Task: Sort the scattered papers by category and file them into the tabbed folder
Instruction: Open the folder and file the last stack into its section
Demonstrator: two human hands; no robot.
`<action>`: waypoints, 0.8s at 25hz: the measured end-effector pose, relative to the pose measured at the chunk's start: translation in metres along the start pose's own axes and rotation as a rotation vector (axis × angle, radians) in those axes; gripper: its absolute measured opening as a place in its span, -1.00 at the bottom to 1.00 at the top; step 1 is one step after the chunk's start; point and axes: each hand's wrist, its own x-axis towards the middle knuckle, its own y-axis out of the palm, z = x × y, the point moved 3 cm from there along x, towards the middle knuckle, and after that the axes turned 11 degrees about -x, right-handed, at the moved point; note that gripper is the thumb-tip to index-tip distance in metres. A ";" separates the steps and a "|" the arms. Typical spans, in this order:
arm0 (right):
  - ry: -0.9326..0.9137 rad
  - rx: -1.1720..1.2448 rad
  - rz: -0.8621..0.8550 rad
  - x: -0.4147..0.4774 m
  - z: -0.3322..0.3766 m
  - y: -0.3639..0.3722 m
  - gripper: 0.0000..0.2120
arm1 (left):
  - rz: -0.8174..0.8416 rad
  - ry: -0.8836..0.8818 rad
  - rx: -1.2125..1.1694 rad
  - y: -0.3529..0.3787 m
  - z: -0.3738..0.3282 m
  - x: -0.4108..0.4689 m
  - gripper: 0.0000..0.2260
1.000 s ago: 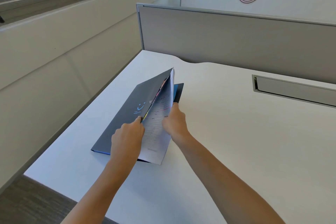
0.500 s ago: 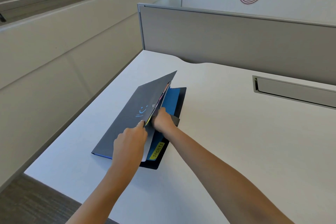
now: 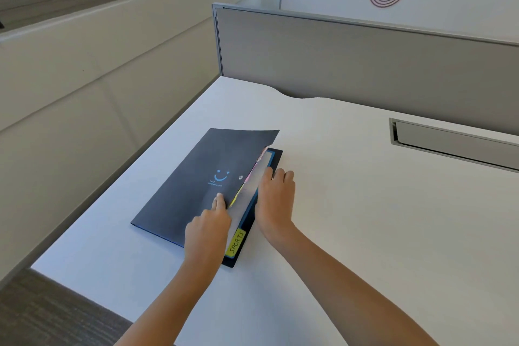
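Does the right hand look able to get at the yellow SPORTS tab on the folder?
Probably yes: the yellow paper SPORTS tab lies uncovered at the near corner of the dark grey folder, just beside the right hand, which rests flat on the folder's edge. Nothing lies between them.
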 end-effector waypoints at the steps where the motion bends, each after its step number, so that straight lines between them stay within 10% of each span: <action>1: -0.010 -0.027 0.028 -0.001 -0.007 0.003 -0.72 | -0.008 0.031 -0.007 0.003 -0.002 -0.002 -0.60; 12: 0.252 0.753 0.143 -0.005 -0.040 0.040 -0.90 | 0.131 0.090 0.192 0.028 -0.004 -0.001 -0.45; 17: 0.171 0.788 0.077 -0.005 -0.028 0.045 -0.79 | -0.247 0.195 -0.159 0.027 0.026 0.023 -0.94; 20: 0.050 0.722 0.067 -0.006 -0.023 0.048 -0.71 | -0.200 0.264 -0.105 0.041 0.041 0.038 -0.76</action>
